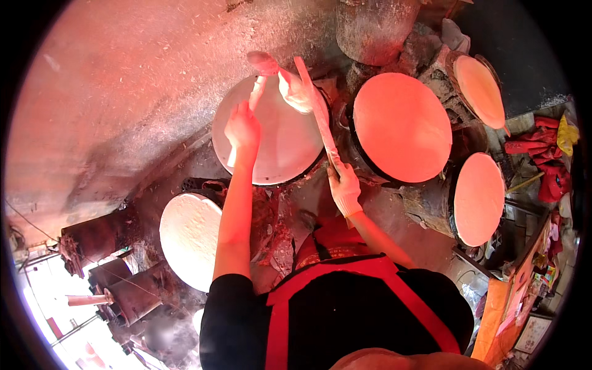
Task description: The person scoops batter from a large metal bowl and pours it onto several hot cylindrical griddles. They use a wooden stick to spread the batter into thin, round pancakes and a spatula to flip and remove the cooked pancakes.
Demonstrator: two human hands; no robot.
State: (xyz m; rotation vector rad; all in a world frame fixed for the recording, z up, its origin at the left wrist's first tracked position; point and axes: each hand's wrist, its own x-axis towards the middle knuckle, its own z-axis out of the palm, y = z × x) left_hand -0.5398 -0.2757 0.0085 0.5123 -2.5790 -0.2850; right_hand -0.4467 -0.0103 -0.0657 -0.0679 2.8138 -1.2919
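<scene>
Both my hands are over a round griddle (282, 138) with a pale, smooth surface. My left hand (243, 127) is closed around the handle of a ladle-like tool (262, 63), whose rounded head is at the griddle's far side. On my right hand (346, 187) is a light knitted glove. That hand grips the lower end of a long, flat wooden stick (319, 108), coated with pale residue and slanting away from me. A pale lump, perhaps dough or batter (292, 92), is between the ladle head and the stick; I cannot tell which one it touches.
To the right is a griddle with a round pale sheet (402, 127), with smaller ones (479, 199) (479, 90) beyond. Another pale round (189, 238) is near my left elbow. A metal drum (377, 32) stands behind; sooty cylinders (138, 291) are at lower left.
</scene>
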